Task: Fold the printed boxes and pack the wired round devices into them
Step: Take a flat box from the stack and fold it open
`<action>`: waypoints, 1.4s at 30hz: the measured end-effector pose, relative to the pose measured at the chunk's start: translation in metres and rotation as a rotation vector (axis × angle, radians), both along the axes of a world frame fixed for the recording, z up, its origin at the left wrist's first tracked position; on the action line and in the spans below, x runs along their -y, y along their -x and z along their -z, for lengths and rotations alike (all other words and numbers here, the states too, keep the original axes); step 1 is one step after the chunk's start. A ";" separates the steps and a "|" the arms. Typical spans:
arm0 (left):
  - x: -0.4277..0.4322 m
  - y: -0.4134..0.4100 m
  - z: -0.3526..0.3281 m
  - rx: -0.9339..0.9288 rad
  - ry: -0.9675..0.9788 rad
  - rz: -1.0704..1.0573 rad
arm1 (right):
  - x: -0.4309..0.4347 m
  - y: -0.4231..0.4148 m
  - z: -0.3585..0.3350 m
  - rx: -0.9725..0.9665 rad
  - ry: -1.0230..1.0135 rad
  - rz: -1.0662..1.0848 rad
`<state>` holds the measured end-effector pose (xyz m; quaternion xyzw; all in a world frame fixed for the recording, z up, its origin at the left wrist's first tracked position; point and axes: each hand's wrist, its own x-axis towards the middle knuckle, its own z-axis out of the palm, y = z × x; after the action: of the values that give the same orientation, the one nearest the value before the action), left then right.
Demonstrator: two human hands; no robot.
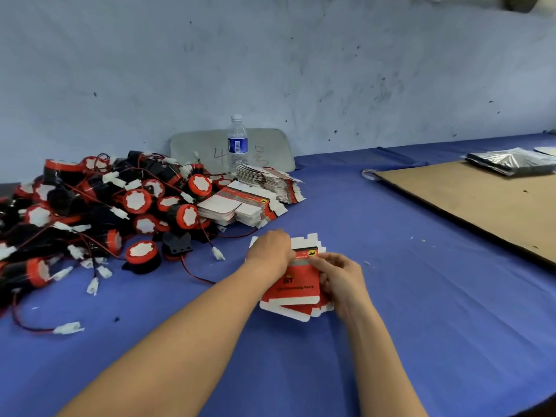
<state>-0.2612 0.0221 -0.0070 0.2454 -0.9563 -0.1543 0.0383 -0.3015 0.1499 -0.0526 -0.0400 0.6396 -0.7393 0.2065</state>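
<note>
We grip the box [296,285] with both hands: our left hand [272,252] curls over its far left corner, and our right hand [340,278] pinches its right edge with bent fingers. It is a flat red blank with black print and white notched flaps at both ends; more blanks seem to lie beneath. Its long axis runs away from us, far flaps toward the wall [301,70]. It lies on the table [391,296] just right of the pile [120,212] of devices, nearer us than the stacks [249,203] at the pile's right edge.

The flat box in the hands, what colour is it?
The flat box is red with white edges and black print, clearest in the head view.
</note>
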 end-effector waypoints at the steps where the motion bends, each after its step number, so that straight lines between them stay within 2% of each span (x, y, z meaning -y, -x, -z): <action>1: -0.002 0.002 -0.003 -0.096 -0.104 -0.012 | 0.000 0.000 0.000 -0.013 0.003 -0.007; 4: -0.008 0.004 -0.004 -0.289 -0.487 -0.035 | 0.000 0.000 0.000 -0.020 -0.003 -0.014; 6: -0.005 0.002 -0.002 -0.346 -0.626 -0.108 | 0.001 0.000 0.002 -0.026 -0.009 0.006; 10: 0.005 -0.013 0.000 -0.350 -0.969 -0.253 | 0.007 0.005 0.010 -0.079 0.002 0.121; 12: 0.007 -0.022 0.000 -0.339 -1.057 -0.273 | 0.011 0.006 0.013 -0.128 -0.021 0.178; 14: 0.009 -0.030 0.002 -0.304 -1.050 -0.265 | 0.011 0.006 0.014 -0.129 -0.031 0.202; 17: 0.015 -0.036 0.007 -0.338 -0.964 -0.279 | 0.003 0.008 0.011 0.005 0.076 0.115; 20: 0.022 -0.034 0.008 -0.446 -0.848 -0.316 | -0.010 0.013 0.007 0.108 0.164 0.014; 23: 0.028 -0.034 0.012 -0.427 -0.648 -0.273 | -0.025 0.021 0.005 0.178 0.225 0.038; 25: 0.030 -0.037 0.014 -0.429 -0.604 -0.245 | -0.030 0.023 0.003 0.238 0.259 0.014; 29: 0.034 -0.035 0.014 -0.599 -0.745 -0.231 | -0.033 0.019 0.002 0.322 0.174 -0.197; 33: 0.041 -0.035 0.009 -0.729 -0.886 -0.332 | -0.042 0.024 0.000 0.289 0.189 -0.313; 35: 0.047 -0.040 0.012 -0.728 -0.960 -0.376 | -0.045 0.026 0.001 0.226 0.267 -0.366; 37: 0.050 -0.043 0.017 -0.654 -0.994 -0.333 | -0.046 0.026 0.001 0.139 0.332 -0.446; 39: 0.049 -0.045 0.015 -0.540 -0.916 -0.245 | -0.043 0.021 0.000 0.063 0.379 -0.484; 41: 0.046 -0.052 0.005 -0.625 -0.963 -0.227 | -0.037 0.018 0.000 0.034 0.432 -0.467; 42: 0.043 -0.059 -0.003 -0.712 -1.097 -0.232 | -0.034 0.016 0.000 0.032 0.452 -0.440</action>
<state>-0.2027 -0.0211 -0.0045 0.2647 -0.6354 -0.6853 0.2380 -0.3180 0.1835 -0.0523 -0.2106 0.4320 -0.8008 0.3575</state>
